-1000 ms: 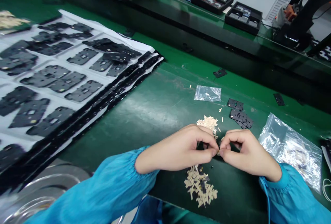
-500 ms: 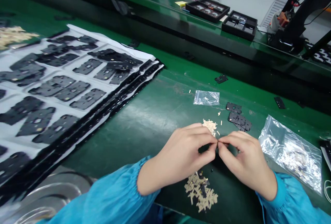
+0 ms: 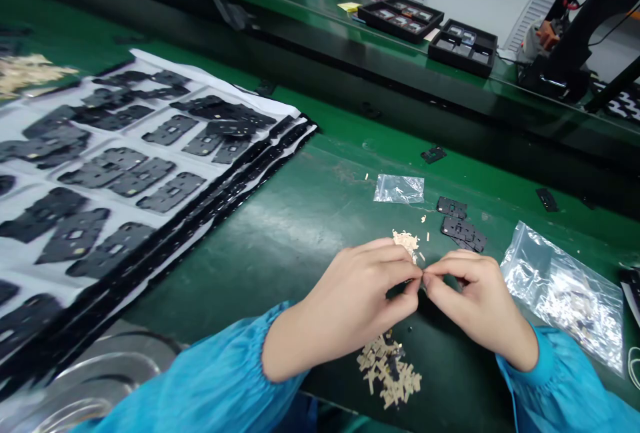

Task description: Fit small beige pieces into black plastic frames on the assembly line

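Note:
Thumb and forefinger of my left hand (image 3: 367,296) are pinched together. They meet the pinched fingertips of my right hand (image 3: 475,296) over the green table. Whatever lies between the fingertips is too small to make out. Just behind them sits a small heap of pale, thin pieces (image 3: 406,241), partly hidden by my left hand. Nearer to me, below my left hand, lies a bigger pile of beige strips (image 3: 390,373) with some dark bits in it. Flat black plastic parts (image 3: 457,227) lie beyond my right hand.
On the left, a stacked white tray (image 3: 197,203) with black edges holds many black parts. A small clear bag (image 3: 399,189) lies behind the pale heap, and a larger clear bag (image 3: 565,300) at the right. Black boxes (image 3: 463,46) stand on the shelf; beyond, a person in pink handles a phone.
My hands stay fingertip to fingertip with only a slight shift. The pink-sleeved person across the shelf has raised a phone and moved their hands.

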Action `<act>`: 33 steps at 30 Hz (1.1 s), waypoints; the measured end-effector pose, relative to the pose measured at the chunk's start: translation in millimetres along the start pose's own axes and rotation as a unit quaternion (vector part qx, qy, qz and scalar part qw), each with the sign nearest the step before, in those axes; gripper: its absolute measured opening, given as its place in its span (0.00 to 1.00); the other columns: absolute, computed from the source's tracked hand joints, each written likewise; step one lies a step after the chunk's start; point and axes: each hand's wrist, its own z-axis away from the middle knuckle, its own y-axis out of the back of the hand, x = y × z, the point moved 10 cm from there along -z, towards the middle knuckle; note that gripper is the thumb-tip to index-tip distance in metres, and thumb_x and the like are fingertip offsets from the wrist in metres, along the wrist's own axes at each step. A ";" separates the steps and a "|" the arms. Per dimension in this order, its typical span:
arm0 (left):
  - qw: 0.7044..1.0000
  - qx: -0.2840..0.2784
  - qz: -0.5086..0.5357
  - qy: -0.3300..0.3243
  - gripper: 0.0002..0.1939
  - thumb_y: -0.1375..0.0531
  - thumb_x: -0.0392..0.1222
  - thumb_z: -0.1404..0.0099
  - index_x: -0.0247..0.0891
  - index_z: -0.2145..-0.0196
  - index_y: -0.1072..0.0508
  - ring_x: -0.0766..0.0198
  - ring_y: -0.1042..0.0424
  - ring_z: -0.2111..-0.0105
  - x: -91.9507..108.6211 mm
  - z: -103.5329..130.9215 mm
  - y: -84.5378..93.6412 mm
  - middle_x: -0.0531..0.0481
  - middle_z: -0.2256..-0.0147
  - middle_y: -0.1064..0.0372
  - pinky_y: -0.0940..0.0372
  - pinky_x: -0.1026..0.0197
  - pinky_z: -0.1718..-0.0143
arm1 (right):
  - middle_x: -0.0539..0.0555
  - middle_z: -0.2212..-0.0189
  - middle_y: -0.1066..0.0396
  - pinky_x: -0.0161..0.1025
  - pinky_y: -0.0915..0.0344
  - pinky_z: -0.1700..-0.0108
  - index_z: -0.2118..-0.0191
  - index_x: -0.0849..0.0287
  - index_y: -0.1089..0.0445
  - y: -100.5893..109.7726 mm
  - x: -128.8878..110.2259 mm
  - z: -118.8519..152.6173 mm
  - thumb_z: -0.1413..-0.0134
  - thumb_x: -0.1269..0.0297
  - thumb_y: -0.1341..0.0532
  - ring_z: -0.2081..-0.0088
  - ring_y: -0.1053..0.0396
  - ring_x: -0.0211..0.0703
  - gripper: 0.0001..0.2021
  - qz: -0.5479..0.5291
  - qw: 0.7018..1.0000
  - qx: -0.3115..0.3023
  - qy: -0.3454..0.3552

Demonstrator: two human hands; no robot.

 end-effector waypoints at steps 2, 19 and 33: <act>1.000 0.000 -0.002 0.003 0.11 0.43 0.34 0.30 0.36 0.65 0.21 0.61 0.31 0.68 0.7 0.0 0.1 0.51 0.69 0.26 0.38 0.58 0.66 | 0.47 0.75 0.25 0.40 0.37 0.65 0.70 0.55 0.21 -0.3 2.2 -0.2 0.43 0.72 0.39 0.71 0.31 0.41 0.09 -0.008 1.000 0.000 -0.007; 0.996 0.016 0.038 0.073 0.10 0.42 0.35 0.31 0.38 0.67 0.20 0.59 0.31 0.68 -10.9 -0.6 -2.7 0.50 0.71 0.26 0.36 0.56 0.64 | 0.50 0.74 0.24 0.41 0.37 0.65 0.70 0.56 0.22 4.1 0.5 1.2 0.43 0.72 0.39 0.71 0.30 0.42 0.10 0.009 0.999 0.033 0.007; 0.994 0.024 0.075 0.075 0.10 0.42 0.34 0.32 0.39 0.66 0.21 0.60 0.30 0.67 -8.5 0.2 1.1 0.51 0.70 0.26 0.36 0.58 0.63 | 0.47 0.75 0.23 0.38 0.38 0.66 0.71 0.54 0.21 7.5 7.2 -1.4 0.45 0.73 0.39 0.72 0.31 0.40 0.11 -0.028 0.999 0.032 -0.023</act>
